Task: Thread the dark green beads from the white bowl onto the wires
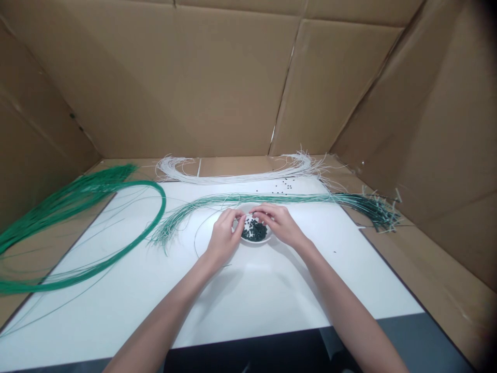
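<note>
Both hands meet above a small white bowl point(258, 242) holding many small black beads point(255, 231). My left hand point(225, 230) pinches a thin strand between thumb and fingers. From it the strand point(195, 235) seems to loop out to the left over the table. My right hand point(282, 224) has its fingertips closed at the strand's other side, just over the bowl's far rim. A bead at those fingertips is too small to make out. Behind the hands lies a bundle of green strands point(267, 198), its right end thick with dark pieces and pale tips.
A large bundle of green strands point(155, 223) curves across the left side of the white table point(264, 295). White strands point(236, 179) lie along the back. Several loose black beads point(285, 185) are scattered near them. Cardboard walls point(233, 83) enclose the back and sides.
</note>
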The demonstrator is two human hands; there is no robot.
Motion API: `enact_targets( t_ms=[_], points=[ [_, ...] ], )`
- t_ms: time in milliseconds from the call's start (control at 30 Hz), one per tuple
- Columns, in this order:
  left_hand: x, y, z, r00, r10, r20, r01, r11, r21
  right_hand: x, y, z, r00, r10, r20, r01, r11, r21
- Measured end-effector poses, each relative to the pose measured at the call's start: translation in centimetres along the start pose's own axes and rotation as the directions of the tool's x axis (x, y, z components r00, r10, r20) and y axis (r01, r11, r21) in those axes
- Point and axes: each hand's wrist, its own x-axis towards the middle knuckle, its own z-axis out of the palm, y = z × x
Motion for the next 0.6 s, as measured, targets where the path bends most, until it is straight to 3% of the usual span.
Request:
enact_targets(
  t_ms=[300, 600],
  points=[
    [-0.02, -0.20, 0.03, 0.999, 0.039, -0.001, -0.039, 0.999, 0.038, -0.08, 0.12, 0.12, 0.999, -0.037, -0.017, 0.036, 0.998, -0.046],
    [-0.12, -0.68, 0.23, 0.984, 0.174, 0.031, -0.177, 0.962, 0.208, -0.05, 0.22, 0.26, 0.994, -0.112, 0.003, 0.111, 0.979, -0.172]
  ],
)
